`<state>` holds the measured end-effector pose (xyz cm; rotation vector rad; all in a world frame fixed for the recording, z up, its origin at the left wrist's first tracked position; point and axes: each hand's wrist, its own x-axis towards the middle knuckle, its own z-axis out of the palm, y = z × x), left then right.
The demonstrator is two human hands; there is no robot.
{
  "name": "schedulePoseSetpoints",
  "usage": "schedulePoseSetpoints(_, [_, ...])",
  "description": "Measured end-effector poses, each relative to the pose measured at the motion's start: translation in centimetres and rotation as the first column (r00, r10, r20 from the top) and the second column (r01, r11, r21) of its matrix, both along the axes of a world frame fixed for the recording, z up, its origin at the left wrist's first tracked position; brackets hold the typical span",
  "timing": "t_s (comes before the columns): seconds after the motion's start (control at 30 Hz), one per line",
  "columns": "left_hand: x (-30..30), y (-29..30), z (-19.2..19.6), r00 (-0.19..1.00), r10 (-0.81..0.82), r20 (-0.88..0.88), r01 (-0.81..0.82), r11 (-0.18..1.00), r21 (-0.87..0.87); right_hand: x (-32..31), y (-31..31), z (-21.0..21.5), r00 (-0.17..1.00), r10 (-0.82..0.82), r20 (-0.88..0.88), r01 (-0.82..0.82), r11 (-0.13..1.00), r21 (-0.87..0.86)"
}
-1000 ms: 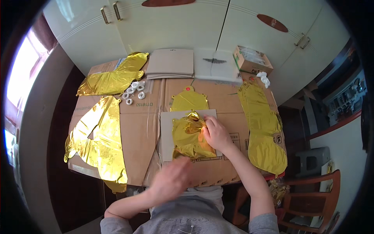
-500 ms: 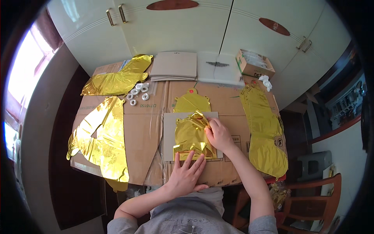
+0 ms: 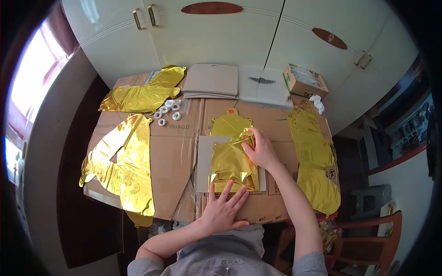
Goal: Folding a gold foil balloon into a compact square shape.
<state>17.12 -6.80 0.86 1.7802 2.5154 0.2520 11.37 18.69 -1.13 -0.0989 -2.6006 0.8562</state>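
Far left, an A-shaped gold foil (image 3: 136,170) is laid flat on the cardboard-covered counter (image 3: 170,156); behind it, another gold foil piece (image 3: 138,97) and a cluster of small white rolls (image 3: 176,116) are seen. A stack of grey boards (image 3: 211,80) is set at the back. The left hand (image 3: 223,209) is held open, fingers spread, fingertips on the near edge of a folded gold foil (image 3: 230,158), which is laid on a grey board (image 3: 205,161) at front center. The foil's upper right corner is touched by the curled right hand (image 3: 261,149); whether it is pinched cannot be told. Farther right, a translucent sheet (image 3: 262,92), a box (image 3: 313,87), a crumpled white tissue (image 3: 317,104) and a long gold foil (image 3: 315,170) are placed.
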Motion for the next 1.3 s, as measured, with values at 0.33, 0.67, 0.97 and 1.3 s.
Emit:
schedulePoseSetpoints(0.33, [1.0,0.9,0.1,0.999,0.045,-0.005,-0.045,0.999,-0.020,0.6,-0.5,0.2,1.000,0.028,0.002,-0.028,0.999,-0.041])
schedulePoseSetpoints(0.67, [2.1,1.1,0.2,0.994,0.104,0.016,-0.104,0.994,-0.042,3.7,-0.1,2.5,0.956,0.211,0.202,-0.183,0.972,-0.151])
schedulePoseSetpoints(0.97, [2.1,1.2,0.4,0.993,0.116,0.030,-0.114,0.991,-0.063,7.4,0.3,3.9,0.866,0.252,0.432,-0.348,0.924,0.157])
schedulePoseSetpoints(1.3, [1.9,1.2,0.9,0.992,0.116,0.056,-0.111,0.990,-0.081,3.1,1.7,3.2,0.905,0.054,0.423,-0.146,0.971,0.189])
